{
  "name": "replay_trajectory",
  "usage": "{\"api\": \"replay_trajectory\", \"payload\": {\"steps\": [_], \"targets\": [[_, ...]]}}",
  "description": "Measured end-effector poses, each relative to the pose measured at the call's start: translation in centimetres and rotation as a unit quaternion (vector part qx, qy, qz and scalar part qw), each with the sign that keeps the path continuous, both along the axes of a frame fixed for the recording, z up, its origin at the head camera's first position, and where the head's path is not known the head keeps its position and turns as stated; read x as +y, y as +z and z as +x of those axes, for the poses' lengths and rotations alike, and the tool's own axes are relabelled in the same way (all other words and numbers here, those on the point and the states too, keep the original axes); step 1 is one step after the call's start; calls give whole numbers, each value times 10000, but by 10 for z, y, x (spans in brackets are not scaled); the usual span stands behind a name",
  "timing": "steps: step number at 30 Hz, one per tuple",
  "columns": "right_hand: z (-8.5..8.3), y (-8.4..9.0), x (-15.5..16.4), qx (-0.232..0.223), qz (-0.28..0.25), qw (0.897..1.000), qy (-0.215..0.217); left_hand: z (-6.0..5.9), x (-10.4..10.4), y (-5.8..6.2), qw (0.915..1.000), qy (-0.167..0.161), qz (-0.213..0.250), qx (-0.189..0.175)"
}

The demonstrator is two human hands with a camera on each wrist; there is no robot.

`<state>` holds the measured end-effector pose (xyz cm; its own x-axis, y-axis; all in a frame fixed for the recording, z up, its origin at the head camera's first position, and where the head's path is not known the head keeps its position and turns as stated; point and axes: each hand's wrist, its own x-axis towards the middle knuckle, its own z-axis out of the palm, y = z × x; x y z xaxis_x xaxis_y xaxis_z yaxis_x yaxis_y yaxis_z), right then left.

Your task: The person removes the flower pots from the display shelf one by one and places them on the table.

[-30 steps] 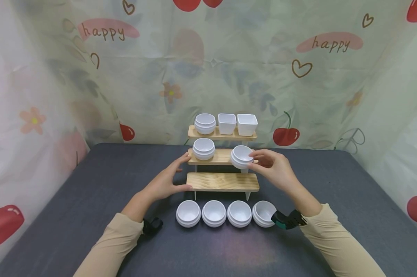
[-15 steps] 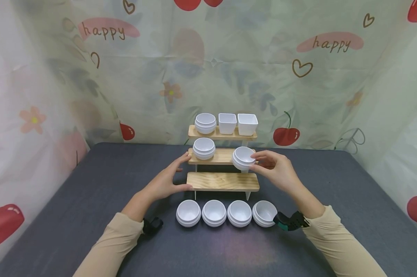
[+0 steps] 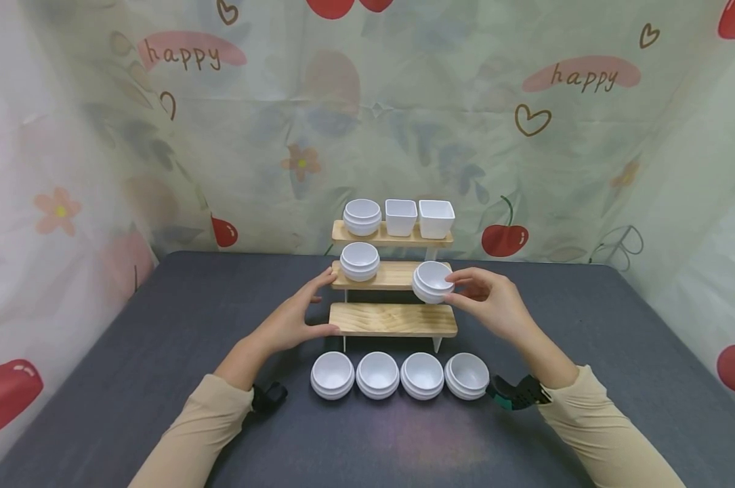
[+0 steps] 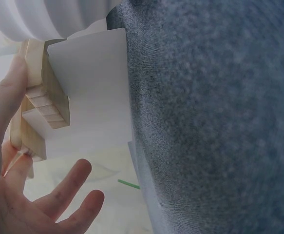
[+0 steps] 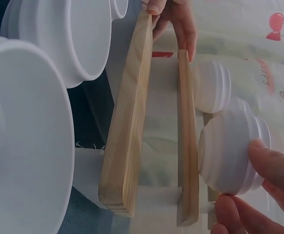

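My right hand (image 3: pixel 486 301) pinches a white ribbed round bowl (image 3: pixel 431 283) between thumb and fingers, at the right end of the stand's middle shelf (image 3: pixel 394 276). In the right wrist view the bowl's base (image 5: pixel 211 158) is close against that shelf; whether it bears on the wood I cannot tell. With thumb and fingers spread, my left hand (image 3: pixel 294 317) touches the left ends of the lower shelf (image 3: pixel 393 320) and the middle one. Its other fingers (image 4: pixel 66 190) extend loosely beside the stand's white side panel (image 4: pixel 95 92). Another ribbed bowl (image 3: pixel 360 263) sits on the middle shelf's left end.
Another round bowl (image 3: pixel 362 218) and two square cups (image 3: pixel 400 218) stand on the top shelf (image 3: pixel 376 237). Several round bowls (image 3: pixel 377 377) line up before the stand on the dark tabletop (image 3: pixel 367 447). Behind the table hangs a patterned curtain (image 3: pixel 391 135).
My right hand has shifted the pinched bowl slightly to the right and towards me along the middle shelf. The left hand has stayed in place on the stand.
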<state>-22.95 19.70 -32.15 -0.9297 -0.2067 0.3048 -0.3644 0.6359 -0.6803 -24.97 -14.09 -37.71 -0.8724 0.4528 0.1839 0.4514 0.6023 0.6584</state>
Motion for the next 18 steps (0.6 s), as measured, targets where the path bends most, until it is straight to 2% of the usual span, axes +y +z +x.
{"api": "replay_trajectory", "payload": {"steps": [18], "targets": [[5,-2,7,-21,87,10000,30,0,0,0,10000,-50,24,66]]}}
